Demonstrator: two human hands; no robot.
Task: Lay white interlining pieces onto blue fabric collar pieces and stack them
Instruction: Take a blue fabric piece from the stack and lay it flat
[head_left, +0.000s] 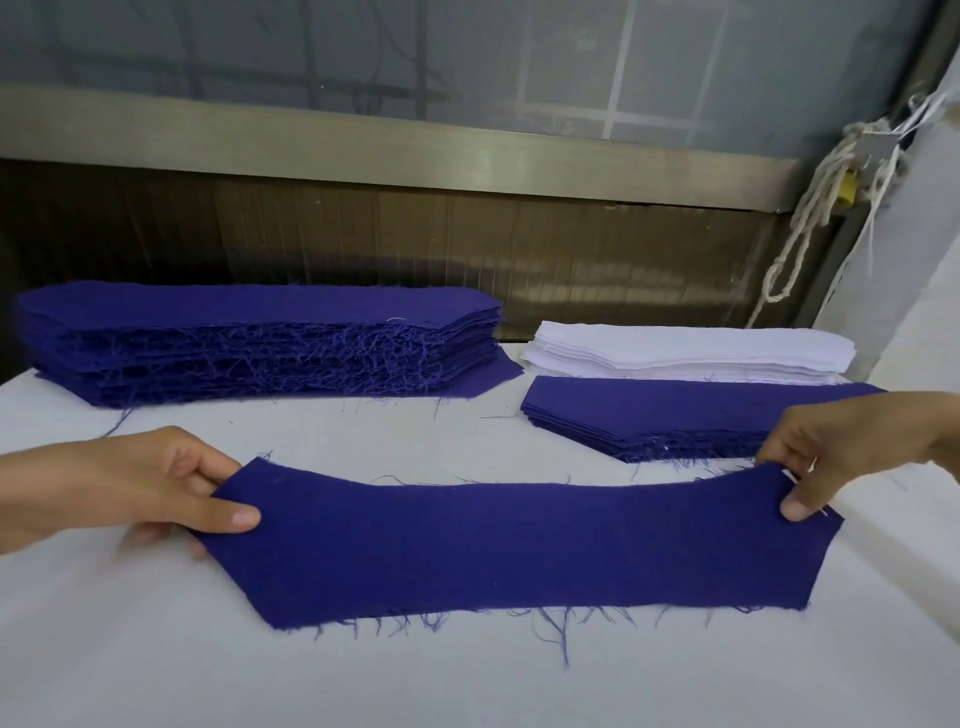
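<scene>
We hold one blue collar piece (509, 551) stretched over the white table (467, 686). Our left hand (156, 488) pinches its left end and our right hand (852, 457) its right end, where a white sliver may be interlining. Behind lie a tall blue stack (249, 343), a lower blue stack (675, 415) and the white interlining stack (691, 348).

A garment workshop: a white-covered desk (467, 686) carries a tall stack of cut blue collar pieces (260, 345), a smaller blue stack (675, 415) and a pile of white interlining pieces (691, 351), with frayed loose threads (556, 631) along cut edges
</scene>
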